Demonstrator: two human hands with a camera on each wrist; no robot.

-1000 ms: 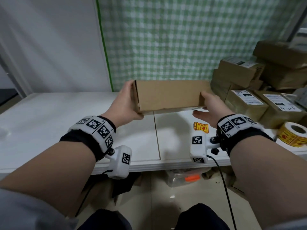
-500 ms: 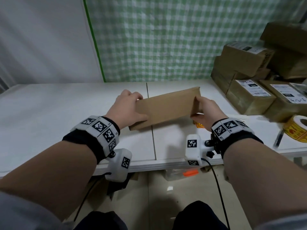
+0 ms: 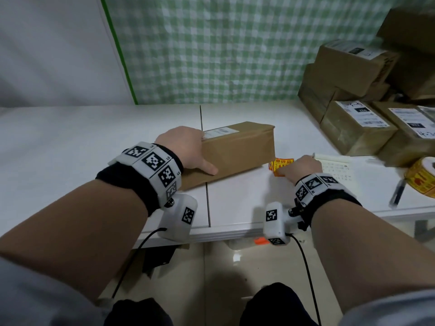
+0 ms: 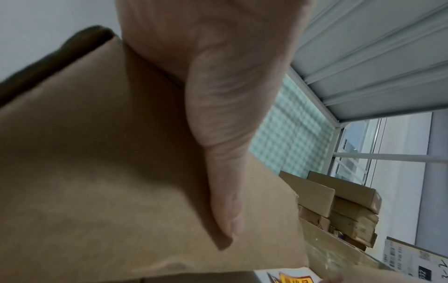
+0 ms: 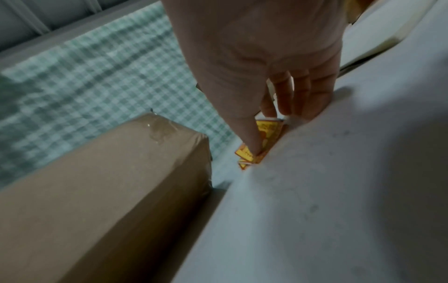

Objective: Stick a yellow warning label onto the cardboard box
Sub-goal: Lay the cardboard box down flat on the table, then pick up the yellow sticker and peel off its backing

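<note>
A long brown cardboard box (image 3: 237, 152) lies on the white table (image 3: 70, 142) with a white shipping label (image 3: 220, 131) on top. My left hand (image 3: 186, 149) grips its left end. The thumb (image 4: 225, 172) lies flat along the near side of the box (image 4: 97, 172), and the fingers are hidden behind it. Just right of the box lie a few small yellow warning labels (image 3: 281, 164). My right hand (image 3: 297, 168) is down on them. In the right wrist view the hand (image 5: 260, 132) has thumb and index finger pinching the top yellow label (image 5: 246, 155) beside the box (image 5: 109, 191).
Stacked cardboard parcels (image 3: 353, 128) fill the table's right side. In front of them are a roll of yellow labels (image 3: 421, 180), a written sheet (image 3: 336, 168) and a dark pen (image 3: 396, 195). A green checked cloth (image 3: 211, 48) hangs behind. The table's front edge (image 3: 211, 234) is near my wrists.
The box came down from the air onto the table. My right hand let go of its right end and moved right onto the yellow labels. My left hand stays on the box.
</note>
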